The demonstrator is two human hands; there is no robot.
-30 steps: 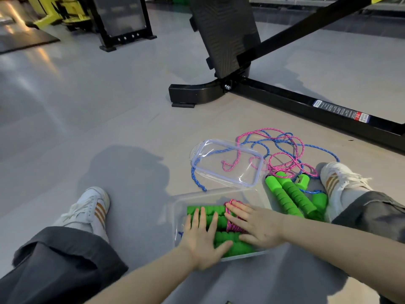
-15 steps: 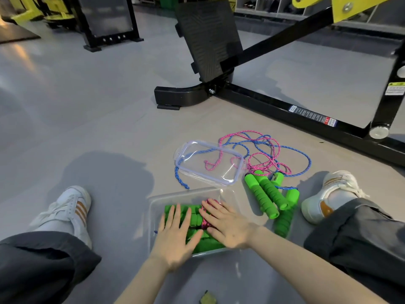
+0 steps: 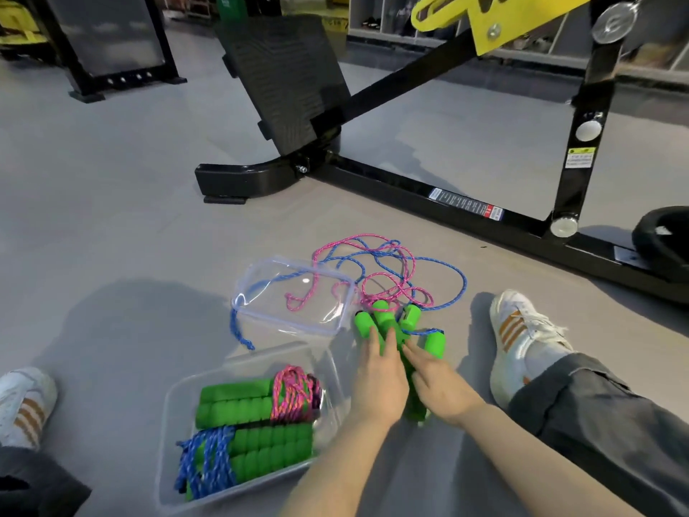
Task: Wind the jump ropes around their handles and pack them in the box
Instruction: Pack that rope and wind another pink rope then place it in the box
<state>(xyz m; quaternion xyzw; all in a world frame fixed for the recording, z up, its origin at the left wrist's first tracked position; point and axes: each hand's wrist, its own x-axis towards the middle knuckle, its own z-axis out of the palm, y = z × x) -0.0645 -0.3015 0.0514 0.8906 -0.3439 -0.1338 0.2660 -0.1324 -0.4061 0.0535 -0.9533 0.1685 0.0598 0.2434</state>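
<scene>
A clear plastic box [image 3: 169, 416] sits on the floor between my legs. In it lie two wound jump ropes: green handles wrapped in pink cord [image 3: 294, 393] and green handles wrapped in blue cord [image 3: 207, 462]. To its right, several loose green handles [image 3: 384, 320] lie in a bunch, with tangled pink and blue cords [image 3: 387, 266] trailing behind them. My left hand [image 3: 378, 382] and my right hand [image 3: 441, 386] both rest flat on these loose handles, fingers stretched out and apart. The clear lid [image 3: 294, 294] lies behind the box.
My two white shoes [image 3: 522, 337] [image 3: 22, 401] flank the work area. A black gym machine frame [image 3: 428, 192] with a slanted footplate [image 3: 287, 83] crosses the floor behind the ropes. A black round object [image 3: 663, 236] is at the far right.
Both hands have left the packed ropes in the box and moved right onto the loose green handles. The view has shifted, so the box sits lower left.
</scene>
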